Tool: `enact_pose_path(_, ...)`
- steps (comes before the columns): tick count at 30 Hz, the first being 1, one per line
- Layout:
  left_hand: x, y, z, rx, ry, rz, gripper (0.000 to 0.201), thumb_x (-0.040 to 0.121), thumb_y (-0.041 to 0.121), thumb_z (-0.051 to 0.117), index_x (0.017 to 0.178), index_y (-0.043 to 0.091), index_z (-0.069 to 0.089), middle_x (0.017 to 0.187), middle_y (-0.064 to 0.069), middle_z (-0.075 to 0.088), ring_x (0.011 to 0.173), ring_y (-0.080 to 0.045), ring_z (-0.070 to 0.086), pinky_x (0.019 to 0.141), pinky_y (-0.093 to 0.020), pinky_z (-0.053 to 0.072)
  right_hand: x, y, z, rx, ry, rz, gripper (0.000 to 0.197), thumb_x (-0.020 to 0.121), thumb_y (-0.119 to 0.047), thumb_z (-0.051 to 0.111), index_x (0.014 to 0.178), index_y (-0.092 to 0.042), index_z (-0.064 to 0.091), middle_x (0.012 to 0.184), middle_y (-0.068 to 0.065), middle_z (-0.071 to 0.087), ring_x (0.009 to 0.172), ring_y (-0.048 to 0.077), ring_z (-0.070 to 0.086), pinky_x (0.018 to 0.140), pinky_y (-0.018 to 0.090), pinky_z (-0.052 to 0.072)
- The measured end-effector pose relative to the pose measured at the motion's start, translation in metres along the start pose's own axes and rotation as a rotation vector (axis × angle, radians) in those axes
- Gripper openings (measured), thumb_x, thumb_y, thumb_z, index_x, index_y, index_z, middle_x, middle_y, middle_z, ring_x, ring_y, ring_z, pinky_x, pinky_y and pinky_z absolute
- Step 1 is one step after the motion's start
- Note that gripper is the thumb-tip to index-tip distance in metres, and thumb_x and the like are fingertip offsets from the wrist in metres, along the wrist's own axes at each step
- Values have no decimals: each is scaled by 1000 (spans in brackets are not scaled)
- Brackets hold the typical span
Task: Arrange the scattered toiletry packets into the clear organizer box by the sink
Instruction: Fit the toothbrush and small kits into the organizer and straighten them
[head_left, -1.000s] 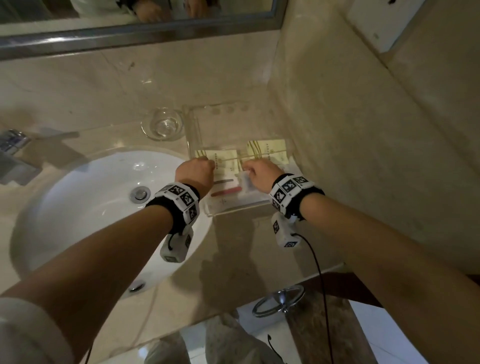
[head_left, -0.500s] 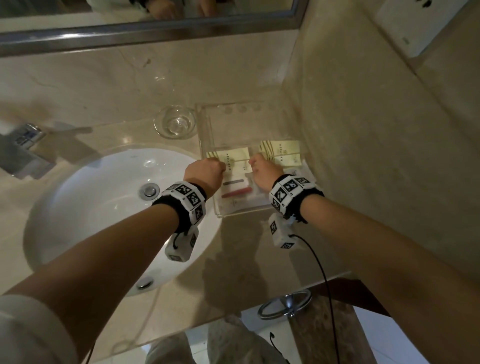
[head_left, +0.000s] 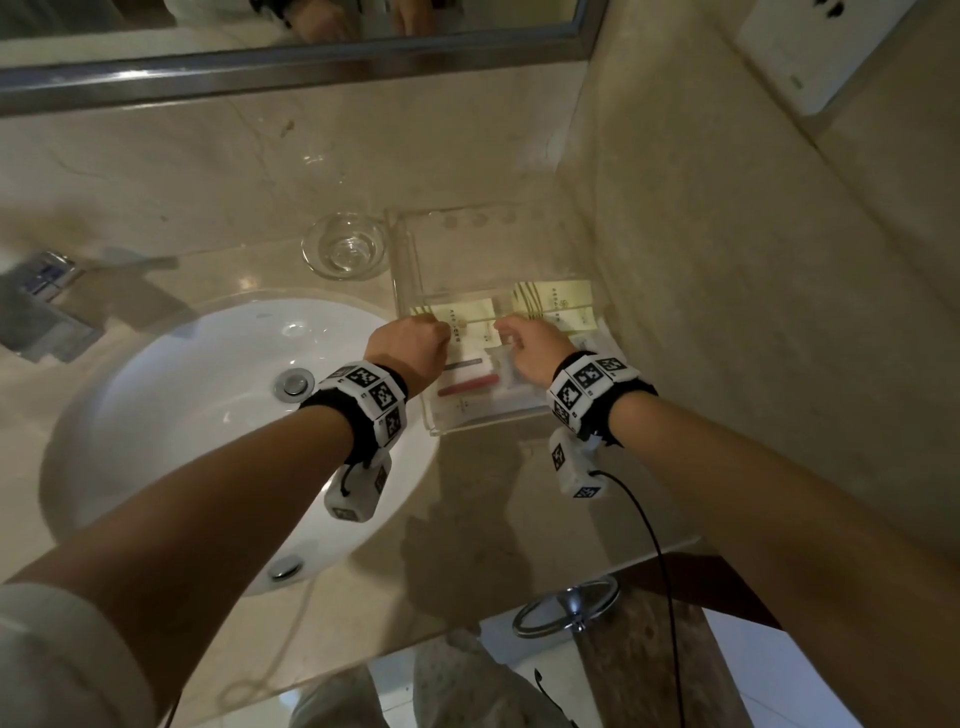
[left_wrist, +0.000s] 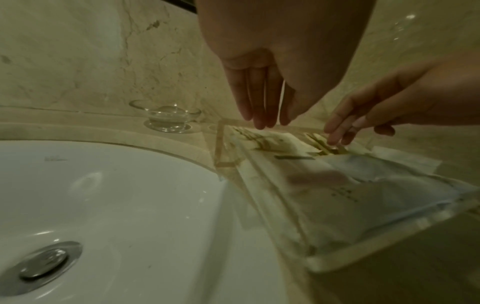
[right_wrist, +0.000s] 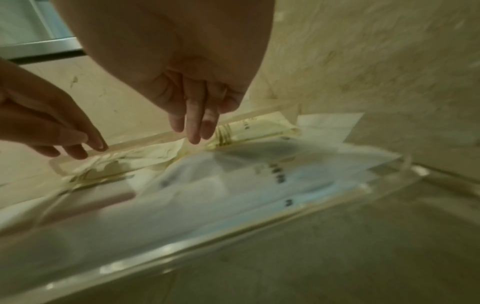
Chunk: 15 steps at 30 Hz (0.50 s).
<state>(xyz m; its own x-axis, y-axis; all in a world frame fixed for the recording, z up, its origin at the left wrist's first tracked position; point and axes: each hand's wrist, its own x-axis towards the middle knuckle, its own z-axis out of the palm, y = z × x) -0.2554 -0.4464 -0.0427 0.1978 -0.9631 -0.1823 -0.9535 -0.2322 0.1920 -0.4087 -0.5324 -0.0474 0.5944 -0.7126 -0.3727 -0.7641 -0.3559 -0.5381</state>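
The clear organizer box (head_left: 483, 428) stands on the counter between the sink and the right wall. At its far end lie two yellow packets, left (head_left: 467, 319) and right (head_left: 561, 306). White packets (head_left: 514, 400) and a red item (head_left: 465, 387) fill the near part. My left hand (head_left: 410, 345) hovers over the left yellow packet (left_wrist: 272, 142), fingers (left_wrist: 262, 115) straight and pointing down, holding nothing. My right hand (head_left: 524, 348) points down between the two yellow packets, its fingers (right_wrist: 194, 127) straight with the tips close above them. A white packet (right_wrist: 327, 125) pokes past the box's right side.
A white sink basin (head_left: 182, 415) with its drain (head_left: 295, 383) lies left of the box. A small glass dish (head_left: 345, 249) stands behind it and a faucet (head_left: 41, 301) at far left. The marble wall (head_left: 779, 312) closes the right side. A chrome towel ring (head_left: 566, 605) hangs below the counter edge.
Both hands stay over the far end of the box. The right hand has edged slightly left toward the gap between the yellow packets. The head view has shifted a little.
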Motion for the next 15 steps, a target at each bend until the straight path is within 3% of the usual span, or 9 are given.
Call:
enact_pose_path(4,4,13,-5,-90,14,34,29,93,19,40,110,11,62,113,-10,64,103,-32,59,82,-37,49,-7,11,-14,-16,182,-25,33,92,0,42,117,-11,60,120,8,62,110,23,59,95,32,48)
enact_pose_path(7,10,32,-5,-221,-56,74,31,91,17,43,116,14,62,119,-10,64,108,-30,59,91,-34,48,-8,28,-26,-67,261,-6,34,91,1,42,117,-9,61,120,11,62,111,27,58,97,38,47)
enact_pose_path(10,16,51,-3,-291,-172,66,36,91,16,44,125,14,56,128,-13,60,116,-30,56,96,-32,44,-7,42,-32,-150,185,-9,41,90,1,42,127,-10,55,133,7,55,126,25,46,111,41,33)
enact_pose_path(13,22,63,0,-319,-254,20,44,95,18,41,139,14,41,142,-14,46,128,-30,46,105,-33,37,-7,48,-32,-238,111,-47,49,89,0,41,136,-14,47,144,5,44,135,24,37,114,42,26)
enact_pose_path(15,26,67,1,-345,-283,-1,44,95,17,39,140,14,38,143,-14,44,126,-31,48,104,-35,40,-9,48,-32,-341,81,-72,50,91,-2,41,139,-16,41,148,2,38,137,21,32,115,40,24)
